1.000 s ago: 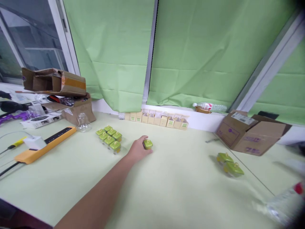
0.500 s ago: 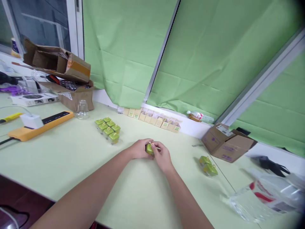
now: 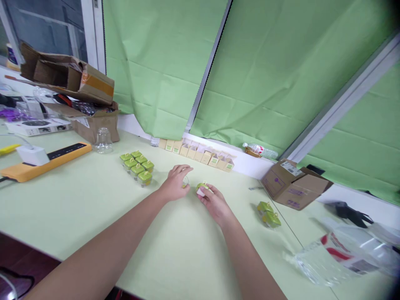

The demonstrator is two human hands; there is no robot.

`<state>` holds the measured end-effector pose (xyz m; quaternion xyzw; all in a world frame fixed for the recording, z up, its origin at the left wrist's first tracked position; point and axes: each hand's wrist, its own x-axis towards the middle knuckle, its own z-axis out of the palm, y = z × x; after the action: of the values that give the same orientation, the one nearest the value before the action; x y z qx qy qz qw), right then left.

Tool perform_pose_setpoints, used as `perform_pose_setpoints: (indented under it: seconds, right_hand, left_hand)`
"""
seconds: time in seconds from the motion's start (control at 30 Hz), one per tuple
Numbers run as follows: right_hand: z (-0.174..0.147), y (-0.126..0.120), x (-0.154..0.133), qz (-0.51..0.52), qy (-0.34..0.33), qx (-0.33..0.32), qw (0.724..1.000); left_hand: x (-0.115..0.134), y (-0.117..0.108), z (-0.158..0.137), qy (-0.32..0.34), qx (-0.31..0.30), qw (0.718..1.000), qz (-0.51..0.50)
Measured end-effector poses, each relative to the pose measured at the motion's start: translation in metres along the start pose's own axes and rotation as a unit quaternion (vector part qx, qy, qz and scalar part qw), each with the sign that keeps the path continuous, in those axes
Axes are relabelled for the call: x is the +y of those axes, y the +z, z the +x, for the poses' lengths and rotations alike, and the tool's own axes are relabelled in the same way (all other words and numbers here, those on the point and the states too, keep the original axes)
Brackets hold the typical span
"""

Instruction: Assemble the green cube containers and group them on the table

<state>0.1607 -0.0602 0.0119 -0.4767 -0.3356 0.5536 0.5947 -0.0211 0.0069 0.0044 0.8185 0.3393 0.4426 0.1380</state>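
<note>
My right hand [image 3: 216,203] pinches a green lid [image 3: 203,186] with a small pale ring on top, tilted so that something whitish shows beneath it. A short distance to the left, my left hand [image 3: 175,183] is curled around a small clear container [image 3: 185,181], mostly hidden by the fingers. Lid and container are apart, just above the table. Left of the hands stands a cluster of several small clear containers with green ringed lids [image 3: 137,167]. Two more of the same lidded containers [image 3: 268,215] sit to the right of my right hand.
Small cardboard boxes [image 3: 200,154] line the table's back edge. An orange power strip [image 3: 62,156], a clear jar [image 3: 103,141] and stacked cartons [image 3: 96,125] are at left. On the right are a cardboard box [image 3: 293,185] and a large clear plastic bottle [image 3: 337,254].
My hands have moved apart. The green lid has come off the clear container, staying in my right hand while the container is in my left. The view has shifted slightly.
</note>
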Motion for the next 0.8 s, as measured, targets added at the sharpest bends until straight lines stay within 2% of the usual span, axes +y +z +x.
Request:
perform_pose_setpoints:
  seconds: [0.1,0.2,0.33,0.53,0.8]
  right_hand:
    - [-0.006,0.003,-0.003,-0.029,0.004,-0.044,0.999]
    - [-0.012,0.007,-0.007,-0.045,0.008,-0.080,0.996]
    - [-0.018,0.010,-0.011,-0.074,0.026,-0.096,0.992]
    - [-0.017,0.015,-0.011,-0.096,0.012,-0.055,0.994]
    - [-0.016,0.021,-0.011,-0.084,-0.002,-0.009,0.996]
  left_hand:
    - [0.020,-0.002,-0.003,0.059,-0.050,0.995,-0.068]
    - [0.031,0.002,-0.008,0.053,-0.085,0.989,-0.108]
    - [0.028,0.007,-0.010,0.048,-0.084,0.989,-0.109]
    - [0.021,0.015,-0.009,0.059,-0.091,0.985,-0.133]
    - [0.026,0.019,-0.006,0.069,-0.077,0.985,-0.140]
